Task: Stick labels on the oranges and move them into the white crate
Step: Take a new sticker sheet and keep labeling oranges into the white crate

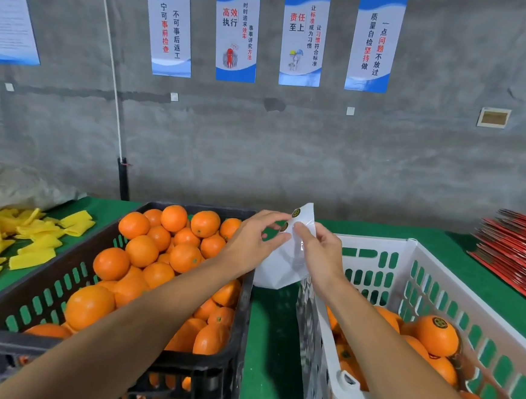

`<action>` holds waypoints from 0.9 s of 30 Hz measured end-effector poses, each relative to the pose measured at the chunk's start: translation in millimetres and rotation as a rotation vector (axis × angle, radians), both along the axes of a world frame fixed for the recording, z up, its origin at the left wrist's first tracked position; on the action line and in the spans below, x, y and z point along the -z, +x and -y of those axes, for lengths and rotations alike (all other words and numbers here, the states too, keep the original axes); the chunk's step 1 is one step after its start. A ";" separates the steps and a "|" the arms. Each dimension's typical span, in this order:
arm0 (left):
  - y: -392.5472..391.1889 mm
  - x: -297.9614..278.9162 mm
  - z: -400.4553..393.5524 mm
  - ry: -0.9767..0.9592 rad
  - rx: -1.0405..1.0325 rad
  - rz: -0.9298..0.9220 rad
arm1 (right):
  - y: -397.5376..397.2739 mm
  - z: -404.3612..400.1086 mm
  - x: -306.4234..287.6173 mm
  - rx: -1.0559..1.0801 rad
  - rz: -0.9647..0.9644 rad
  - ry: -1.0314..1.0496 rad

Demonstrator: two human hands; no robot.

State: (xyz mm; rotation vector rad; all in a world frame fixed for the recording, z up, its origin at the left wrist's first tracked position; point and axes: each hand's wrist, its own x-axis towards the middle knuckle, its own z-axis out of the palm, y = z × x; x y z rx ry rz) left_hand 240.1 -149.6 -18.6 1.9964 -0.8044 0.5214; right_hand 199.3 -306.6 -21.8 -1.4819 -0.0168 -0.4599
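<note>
Left of the black plastic crate (232, 338), yellow foam fruit sleeves (16, 243) are lying scattered on the green table cover (271, 341). The black crate is sitting heaped with unlabelled round oranges (144, 250). Above its far right corner, the left hand (252, 242) is reaching in with thumb and forefinger closing on a dark round label (284, 226); whether they are pinching it yet, I cannot tell. The right hand (320, 254) is pinching the white glossy label sheet (281, 267), which is carrying 2 labels near its top. Right of the black crate, the white slotted plastic crate (422, 275) is holding labelled oranges (438, 336). Further right, red flat cartons (515, 250) are lying stacked.
</note>
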 end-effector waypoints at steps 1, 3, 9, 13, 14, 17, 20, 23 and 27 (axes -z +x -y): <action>-0.6 -0.4 0.5 -0.016 0.010 0.016 | 0.0 0.3 0.4 0.012 0.000 -0.056; -1.6 -1.1 2.2 -0.039 0.021 0.030 | 0.1 0.4 0.8 0.005 0.009 -0.128; -1.1 0.6 4.5 -0.099 -0.005 -0.048 | -0.6 -4.7 3.1 -0.015 0.011 -0.229; -1.7 -1.1 3.4 -0.184 -0.002 -0.080 | -1.9 -5.2 2.1 -0.006 0.068 -0.268; -1.7 -1.2 3.1 -0.193 0.008 -0.084 | -2.2 -5.0 1.8 -0.014 0.068 -0.282; -2.7 0.0 3.3 -0.220 0.029 -0.110 | -2.2 -4.3 0.9 -0.046 0.033 -0.320; -3.2 1.2 2.4 -0.228 0.047 -0.141 | -2.7 -3.0 -0.3 -0.060 0.012 -0.328; -3.1 1.2 -0.6 -0.254 0.099 -0.236 | -4.0 -4.1 -1.2 -0.069 -0.024 -0.335; -1.5 1.5 -4.7 -0.285 0.120 -0.333 | -5.5 -5.4 -2.3 -0.077 -0.061 -0.324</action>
